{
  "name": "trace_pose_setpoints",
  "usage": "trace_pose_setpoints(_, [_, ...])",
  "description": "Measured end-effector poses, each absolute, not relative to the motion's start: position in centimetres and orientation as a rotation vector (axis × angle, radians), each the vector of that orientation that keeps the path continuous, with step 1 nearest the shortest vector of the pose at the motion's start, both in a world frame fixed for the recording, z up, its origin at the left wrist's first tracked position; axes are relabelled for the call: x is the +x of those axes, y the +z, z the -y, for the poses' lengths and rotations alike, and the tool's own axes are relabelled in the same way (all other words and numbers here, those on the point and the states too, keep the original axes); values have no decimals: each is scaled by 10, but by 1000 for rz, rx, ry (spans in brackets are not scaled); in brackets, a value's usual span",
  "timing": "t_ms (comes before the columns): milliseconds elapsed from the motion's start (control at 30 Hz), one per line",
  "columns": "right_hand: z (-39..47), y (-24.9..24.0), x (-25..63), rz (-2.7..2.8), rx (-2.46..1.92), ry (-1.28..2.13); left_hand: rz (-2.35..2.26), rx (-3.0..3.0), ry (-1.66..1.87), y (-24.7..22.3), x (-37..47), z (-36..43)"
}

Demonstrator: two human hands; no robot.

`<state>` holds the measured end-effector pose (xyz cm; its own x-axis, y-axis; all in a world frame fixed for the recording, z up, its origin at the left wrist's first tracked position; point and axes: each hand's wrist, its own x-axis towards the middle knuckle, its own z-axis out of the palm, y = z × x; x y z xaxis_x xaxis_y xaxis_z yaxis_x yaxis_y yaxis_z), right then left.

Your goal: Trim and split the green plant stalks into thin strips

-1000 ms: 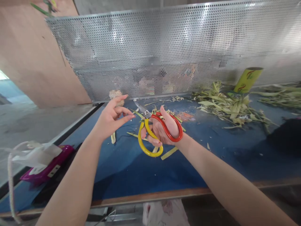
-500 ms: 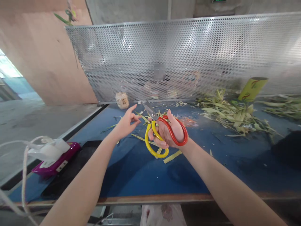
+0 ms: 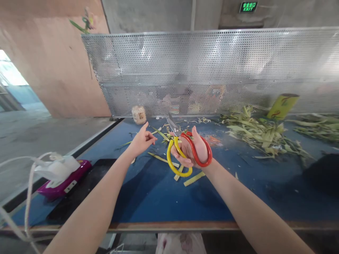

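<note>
My right hand [image 3: 194,150] holds large scissors [image 3: 176,131] with one yellow and one red handle, its thumb through the red loop and fingers through the yellow one. The blades point up and away, close together. Left of them my left hand [image 3: 143,139] has its index finger stretched out and the others loosely bent, with nothing visible in it. A narrow green leaf strip [image 3: 160,133] lies between the hands, beside a small heap of plant scraps. Pale cut strips [image 3: 194,179] lie on the blue table [image 3: 159,208] below the scissors.
A wrapped roll [image 3: 139,115] stands near the perforated metal screen [image 3: 159,63]. Dried leaves [image 3: 254,130] and a yellow container [image 3: 283,106] are at the right. At the left, a purple power strip [image 3: 63,181] with white plugs rests by a black tray [image 3: 79,188].
The camera view has tilted up slightly, showing the exit sign. My left hand has drawn a little away from the green strip, and the scissors have shifted slightly right.
</note>
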<state>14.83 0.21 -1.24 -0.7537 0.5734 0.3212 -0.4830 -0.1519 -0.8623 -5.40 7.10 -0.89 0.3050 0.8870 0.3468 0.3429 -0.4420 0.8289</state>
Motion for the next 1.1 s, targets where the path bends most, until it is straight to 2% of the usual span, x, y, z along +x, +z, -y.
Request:
trace_pose_setpoints(133, [2, -10, 145, 1370, -194, 1931, -1112, 1928, 1082, -9, -56, -73])
trace_pose_setpoints(700, [0, -9, 147, 1468, -98, 1961, -1181, 1895, 996, -5, -59, -70])
trace_pose_setpoints(933, [0, -12, 147, 1488, -232, 1922, -1210, 1890, 932, 0, -58, -60])
trace_pose_setpoints(1100, [-2, -12, 147, 1499, -234, 1904, -1392, 1704, 1100, 3, -68, -67])
